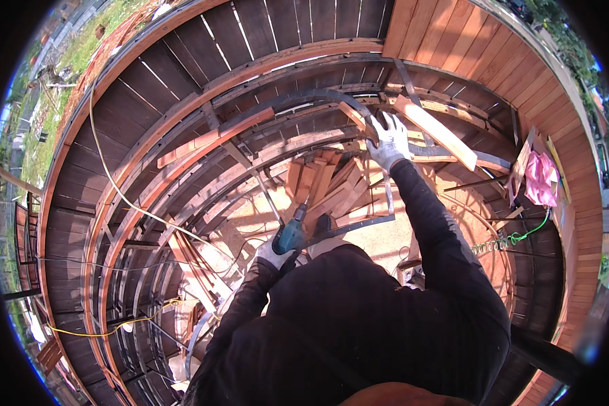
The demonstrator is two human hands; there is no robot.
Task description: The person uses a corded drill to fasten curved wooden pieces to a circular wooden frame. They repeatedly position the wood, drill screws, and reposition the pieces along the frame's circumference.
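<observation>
My left hand (272,254), in a white glove, grips a teal power drill (292,232) held low in front of my chest, its bit pointing up and away. My right hand (388,143), also gloved, reaches forward with fingers spread onto a curved dark metal rail (298,100) of a round stepped frame. A loose light wooden board (434,130) lies just right of that hand. Below the drill, a pile of short reddish boards (325,183) lies on the ground.
Curved tiers of dark and reddish wooden planks (183,61) ring the frame. A yellow cable (115,183) runs down the left side, a green coiled hose (514,238) hangs at right near a pink cloth (540,177). Grass (81,47) lies beyond the top left.
</observation>
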